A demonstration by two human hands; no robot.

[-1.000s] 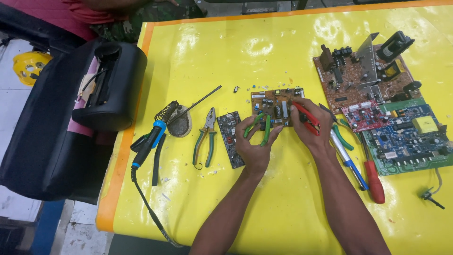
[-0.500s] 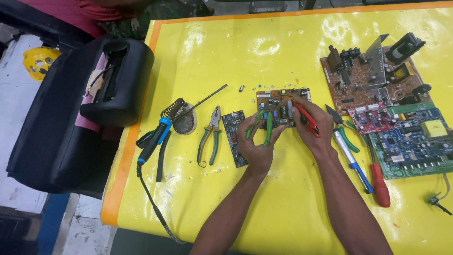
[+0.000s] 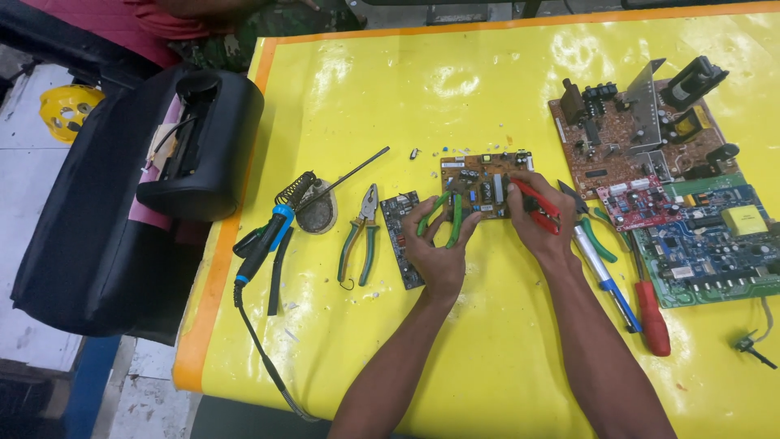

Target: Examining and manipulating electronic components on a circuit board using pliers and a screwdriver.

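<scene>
Your left hand [image 3: 437,244] grips a green-handled pair of pliers [image 3: 445,218], fingers curled round both handles, with the nose pointing up onto the small brown circuit board [image 3: 481,180]. Your right hand [image 3: 538,221] is closed round a red-handled tool [image 3: 535,203], whose tip meets the right side of the same board. The board lies flat on the yellow surface [image 3: 455,89], just above both hands and near the middle of it.

Just beside your left hand, on its left, lies a narrow dark circuit strip [image 3: 399,237], and further left a second pair of pliers [image 3: 360,236] with green handles rests by itself. Beyond that sit a soldering iron [image 3: 268,244] with a blue grip and its coiled stand [image 3: 302,195], with a long thin rod [image 3: 351,172] angled up from the stand.

To the right of your right hand lie a blue-handled screwdriver [image 3: 605,280], a green-handled cutter [image 3: 591,223] and a red-handled screwdriver [image 3: 650,313]. Past them is a large brown board [image 3: 630,142] carrying tall parts, with a green and blue board [image 3: 715,252] below it. A black case [image 3: 199,146] sits off the left edge of the surface.
</scene>
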